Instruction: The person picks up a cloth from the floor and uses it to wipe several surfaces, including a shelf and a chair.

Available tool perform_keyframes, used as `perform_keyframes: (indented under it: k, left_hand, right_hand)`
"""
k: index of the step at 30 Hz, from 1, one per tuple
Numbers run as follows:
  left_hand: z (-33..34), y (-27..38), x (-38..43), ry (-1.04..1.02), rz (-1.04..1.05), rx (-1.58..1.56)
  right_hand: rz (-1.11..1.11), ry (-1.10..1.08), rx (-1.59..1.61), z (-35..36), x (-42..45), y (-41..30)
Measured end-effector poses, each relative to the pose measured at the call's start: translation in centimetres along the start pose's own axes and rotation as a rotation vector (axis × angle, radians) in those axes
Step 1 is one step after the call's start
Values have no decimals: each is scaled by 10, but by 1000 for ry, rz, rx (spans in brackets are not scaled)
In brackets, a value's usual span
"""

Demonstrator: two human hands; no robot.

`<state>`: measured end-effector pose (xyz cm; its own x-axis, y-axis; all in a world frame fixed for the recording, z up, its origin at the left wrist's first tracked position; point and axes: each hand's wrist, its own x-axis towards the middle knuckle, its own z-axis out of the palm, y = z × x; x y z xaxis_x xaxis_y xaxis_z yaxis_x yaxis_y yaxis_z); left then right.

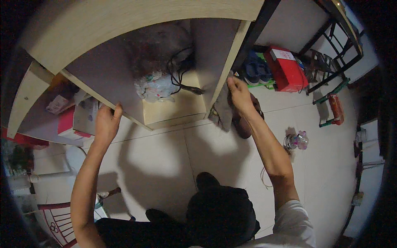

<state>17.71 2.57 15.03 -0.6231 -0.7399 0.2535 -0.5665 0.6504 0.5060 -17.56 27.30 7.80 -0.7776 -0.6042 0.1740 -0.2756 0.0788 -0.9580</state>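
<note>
A pale wooden cabinet [173, 119] stands before me with an open compartment. My left hand [107, 122] grips the front edge of its left side panel [90, 88]. At the right side panel [231, 59], my right hand [240, 94] has its fingers at the front edge; whether it also touches the grey cloth [222, 108] hanging there, I cannot tell. Inside the compartment lie a crumpled clear plastic bag [155, 88] and a bundle of black cable [186, 86]. The back of the compartment is dim.
Brown shoes [243, 125], blue shoes [256, 69] and a red box [287, 74] are on the floor at the right. Farther right are a small stool [335, 108] and a clear plastic item [297, 141]. Left, a compartment holds boxes [66, 124]; a red-framed chair [59, 224] stands lower left.
</note>
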Motion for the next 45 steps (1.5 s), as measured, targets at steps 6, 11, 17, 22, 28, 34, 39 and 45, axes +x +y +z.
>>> perform_keyframes:
  k: [6, 11, 17, 22, 28, 34, 39, 45]
  left_hand:
    - [-3, 2, -1, 34, 27, -63]
    - [-11, 15, 0, -67, -32, 26]
    - [2, -3, -1, 60, 59, -47]
    - [-2, 3, -1, 31, 14, -33]
    - [-5, 7, 1, -56, -88, 26]
    - [0, 1, 2, 6, 2, 19]
    - [1, 7, 2, -35, -41, -39]
    - [-4, 3, 2, -18, -42, -4]
  right_hand:
    - [-397, 308, 52, -2, 19, -107]
    - [-800, 391, 50, -10, 45, -176]
    - [-1178, 622, -806, -20, 70, -139]
    - [-1034, 389, -1021, -12, 44, -43]
    - [-773, 99, -1088, 35, -7, 78]
    - [-559, -19, -894, 51, -18, 105]
    - [-36, 157, -148, -13, -31, 66]
    - [-125, 274, 662, -49, -23, -111]
